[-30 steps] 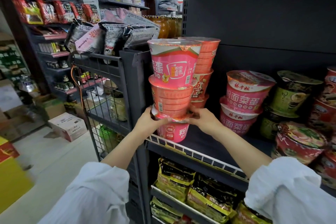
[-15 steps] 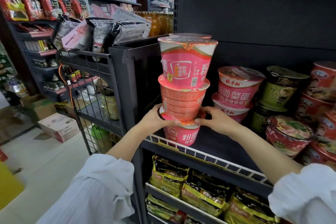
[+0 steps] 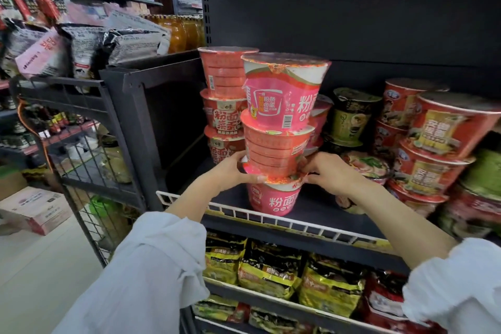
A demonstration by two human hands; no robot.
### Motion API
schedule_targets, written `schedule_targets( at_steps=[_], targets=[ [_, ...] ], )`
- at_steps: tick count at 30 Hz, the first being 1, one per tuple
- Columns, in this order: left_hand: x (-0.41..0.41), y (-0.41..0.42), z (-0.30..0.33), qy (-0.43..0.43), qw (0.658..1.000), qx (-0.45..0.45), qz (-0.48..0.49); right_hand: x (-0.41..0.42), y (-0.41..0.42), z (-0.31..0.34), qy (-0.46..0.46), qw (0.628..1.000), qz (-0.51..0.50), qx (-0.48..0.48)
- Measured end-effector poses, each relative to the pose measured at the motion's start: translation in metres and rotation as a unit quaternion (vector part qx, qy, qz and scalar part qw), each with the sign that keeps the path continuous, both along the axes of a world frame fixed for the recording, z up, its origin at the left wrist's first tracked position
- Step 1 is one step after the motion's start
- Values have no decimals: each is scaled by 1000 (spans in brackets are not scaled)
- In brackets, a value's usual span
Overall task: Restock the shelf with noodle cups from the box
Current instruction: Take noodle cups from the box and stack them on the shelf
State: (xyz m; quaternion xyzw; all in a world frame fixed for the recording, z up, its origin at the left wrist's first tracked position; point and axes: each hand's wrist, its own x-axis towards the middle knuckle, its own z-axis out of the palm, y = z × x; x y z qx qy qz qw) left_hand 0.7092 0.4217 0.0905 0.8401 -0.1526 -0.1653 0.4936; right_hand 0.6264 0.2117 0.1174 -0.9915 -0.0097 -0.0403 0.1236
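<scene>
Two bare hands, left hand (image 3: 235, 168) and right hand (image 3: 329, 173), no rings, watch or gloves to be seen. Forearms bare up to mid-length. Loose white sleeves, left sleeve (image 3: 151, 274) and right sleeve (image 3: 458, 287), pushed back and bunched into soft folds. Cloth plain, thin-looking, no print, cuffs or buttons visible.

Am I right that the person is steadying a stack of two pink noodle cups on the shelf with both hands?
Not quite: the head view shows three pink noodle cups in that stack, not two. The left hand and right hand do steady it on the shelf.
</scene>
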Motion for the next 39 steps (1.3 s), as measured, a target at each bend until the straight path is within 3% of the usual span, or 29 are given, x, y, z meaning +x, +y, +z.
schedule_targets(
  at_steps=[4, 8, 13, 17, 22, 24, 26, 29, 33, 36, 39],
  targets=[
    [-4, 1, -1, 75, 994, -81, 4, -17, 3, -6, -29, 1000, 9, -3],
    [-19, -11, -12, 154, 966, -203, 35, -35, 3, -10, -69, 998, 5, -4],
    [-35, -42, -16, 148, 949, -264, 81, -55, -6, -15, -130, 990, 16, 51],
    [-41, -61, -18, 85, 959, -231, 144, -58, -5, -19, -139, 988, 31, 68],
    [-41, -62, -16, 7, 980, -123, 154, -61, -5, -21, -137, 986, 34, 87],
    [-41, -60, -14, -65, 983, -68, 157, -60, -6, -20, -134, 984, 9, 119],
    [-39, -56, -8, -118, 980, -80, 135, -57, -9, -16, -152, 970, -40, 185],
    [-40, -50, 9, -125, 984, -112, 52, -46, -16, -7, -165, 937, -93, 293],
    [-44, -52, 28, -117, 989, -75, 52, -32, -23, 8, -96, 875, -40, 472],
    [-49, -56, 33, -122, 987, -94, 43, -29, -22, 7, -116, 881, -35, 457],
    [-49, -53, 34, -95, 987, -124, 24, -37, -17, 2, -177, 896, -93, 397]
  ],
)
